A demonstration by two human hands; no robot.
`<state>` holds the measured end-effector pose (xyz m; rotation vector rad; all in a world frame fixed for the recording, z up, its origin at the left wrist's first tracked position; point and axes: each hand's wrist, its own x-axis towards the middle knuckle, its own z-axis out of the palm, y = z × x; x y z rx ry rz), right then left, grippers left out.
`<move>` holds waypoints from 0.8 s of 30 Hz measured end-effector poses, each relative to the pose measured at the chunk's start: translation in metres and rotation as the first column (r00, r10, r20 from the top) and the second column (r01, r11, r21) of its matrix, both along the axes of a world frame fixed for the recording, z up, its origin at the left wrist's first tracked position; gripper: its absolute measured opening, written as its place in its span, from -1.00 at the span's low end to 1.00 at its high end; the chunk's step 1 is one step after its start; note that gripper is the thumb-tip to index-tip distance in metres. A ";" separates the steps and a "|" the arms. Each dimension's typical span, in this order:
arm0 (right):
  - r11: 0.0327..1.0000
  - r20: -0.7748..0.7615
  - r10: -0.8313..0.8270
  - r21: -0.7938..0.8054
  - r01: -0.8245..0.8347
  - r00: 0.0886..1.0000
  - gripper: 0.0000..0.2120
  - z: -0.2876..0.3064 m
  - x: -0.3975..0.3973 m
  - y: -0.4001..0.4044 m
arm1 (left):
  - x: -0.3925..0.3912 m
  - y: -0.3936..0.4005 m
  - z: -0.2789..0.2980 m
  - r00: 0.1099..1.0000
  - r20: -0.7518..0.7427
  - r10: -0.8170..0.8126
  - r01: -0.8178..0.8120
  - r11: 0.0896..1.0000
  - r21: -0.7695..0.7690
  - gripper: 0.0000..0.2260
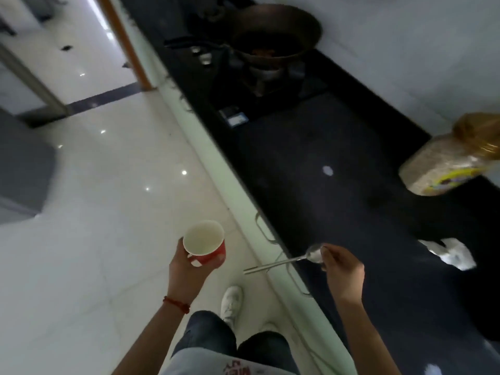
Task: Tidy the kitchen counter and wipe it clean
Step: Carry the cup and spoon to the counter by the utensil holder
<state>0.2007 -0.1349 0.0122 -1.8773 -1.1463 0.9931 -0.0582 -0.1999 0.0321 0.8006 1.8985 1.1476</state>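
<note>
My left hand [189,272] holds a red paper cup [205,246] with a white, empty-looking inside, out over the floor to the left of the counter. My right hand [342,272] grips a metal spoon [289,259] by its bowl end, the handle pointing left past the front edge of the dark counter [338,201]. A crumpled white cloth or tissue [450,253] lies on the counter to the right of my right hand.
A dark wok [273,33] sits on the gas stove [259,77] at the far end. A clear jar of grains with an amber lid [449,161] stands at the right by the wall. Glossy white floor tiles [108,212] spread left; cabinet handles line the counter front.
</note>
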 end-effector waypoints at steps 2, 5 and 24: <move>0.992 -0.008 0.114 -0.059 -0.114 0.993 -0.81 -0.007 -0.028 -0.005 | -0.018 -0.027 -0.009 0.994 0.051 0.101 -0.098 0.994 -0.056 -0.48; 0.952 -0.038 0.265 -0.147 -0.267 0.964 -0.73 -0.020 -0.078 -0.008 | -0.052 -0.064 -0.022 0.973 -0.002 0.230 -0.228 0.965 -0.132 -0.53; 0.886 0.082 0.458 -0.128 -0.447 0.885 -0.89 -0.060 -0.365 0.079 | -0.346 -0.071 -0.050 0.841 -0.023 0.540 -0.536 0.827 -0.168 -0.55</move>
